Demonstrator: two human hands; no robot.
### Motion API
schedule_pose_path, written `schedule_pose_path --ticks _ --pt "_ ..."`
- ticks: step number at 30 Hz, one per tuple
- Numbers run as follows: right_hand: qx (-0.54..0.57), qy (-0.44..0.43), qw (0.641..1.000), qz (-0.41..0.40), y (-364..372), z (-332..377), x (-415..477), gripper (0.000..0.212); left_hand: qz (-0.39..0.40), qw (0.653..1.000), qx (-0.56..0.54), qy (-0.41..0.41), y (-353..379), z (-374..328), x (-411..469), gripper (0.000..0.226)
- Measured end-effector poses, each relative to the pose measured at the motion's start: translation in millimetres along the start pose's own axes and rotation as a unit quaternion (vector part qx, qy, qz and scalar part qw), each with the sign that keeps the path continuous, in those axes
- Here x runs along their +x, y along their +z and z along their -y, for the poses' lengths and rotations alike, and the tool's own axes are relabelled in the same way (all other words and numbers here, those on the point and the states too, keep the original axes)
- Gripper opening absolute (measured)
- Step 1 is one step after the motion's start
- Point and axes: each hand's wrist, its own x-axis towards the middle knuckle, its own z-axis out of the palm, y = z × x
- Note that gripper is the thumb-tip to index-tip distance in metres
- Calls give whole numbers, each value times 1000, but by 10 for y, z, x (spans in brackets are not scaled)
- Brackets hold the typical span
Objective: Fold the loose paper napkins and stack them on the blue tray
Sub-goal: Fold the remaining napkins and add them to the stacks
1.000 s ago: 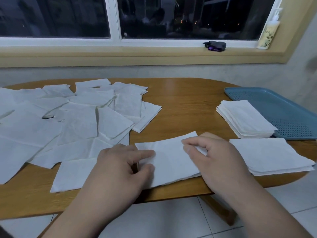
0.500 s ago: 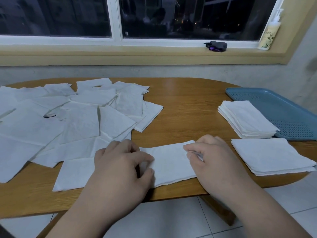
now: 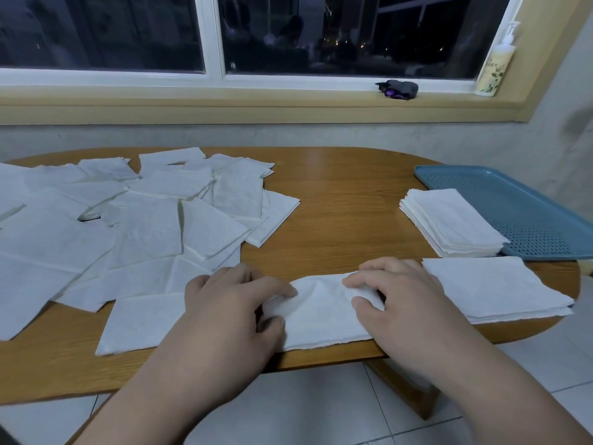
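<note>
White napkin [image 3: 321,313] lies at the bench's [image 3: 337,203] near edge; left hand [image 3: 224,309] pinches its left end, right hand [image 3: 404,297] its right end; just right, a folded stack [image 3: 494,287]; left, loose napkins [image 3: 128,226]; beyond-right, a second stack [image 3: 449,220] touches the blue tray [image 3: 513,200].

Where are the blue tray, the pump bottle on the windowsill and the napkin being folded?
blue tray [image 3: 529,213]: head view, bare perforated floor.
pump bottle [image 3: 495,67]: head view, middle of its body.
napkin being folded [image 3: 321,311]: head view, middle of the sheet.
</note>
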Motion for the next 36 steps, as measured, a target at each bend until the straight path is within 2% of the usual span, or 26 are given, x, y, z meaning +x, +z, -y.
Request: schedule_pose_path --ticks 6,10,13,17,19,21,24,27,30,36 --pt "-1 -23 1000 14 -51 -34 -42 17 18 996 -83 6 8 -56 -18 55" --pt "33 -27 998 37 -131 -80 -76 25 -7 989 -146 14 17 -91 -41 63" --pt "152 -8 986 66 -235 -124 -112 36 -59 978 -197 23 -32 -161 -76 60" --pt "318 -38 941 109 -356 -153 -223 54 -94 967 -228 62 -84 -282 -175 57" --pt "359 -49 926 104 -389 -143 -316 49 -94 963 -243 63 -82 -350 -236 56" --pt "401 -29 914 62 -418 -157 -437 39 -92 957 -273 46 -56 -427 -287 51" --pt "462 20 886 20 -489 -258 -648 38 -46 933 -358 4 27 -576 -346 30" --pt "487 45 872 -22 -579 -406 -845 37 67 869 -482 -90 157 -769 -380 29" --pt "507 79 857 -49 -646 -556 -980 35 166 807 -549 -142 275 -965 -389 36" --pt "519 131 840 -92 -745 -876 -1065 39 168 787 -575 -148 393 -1244 -212 36"
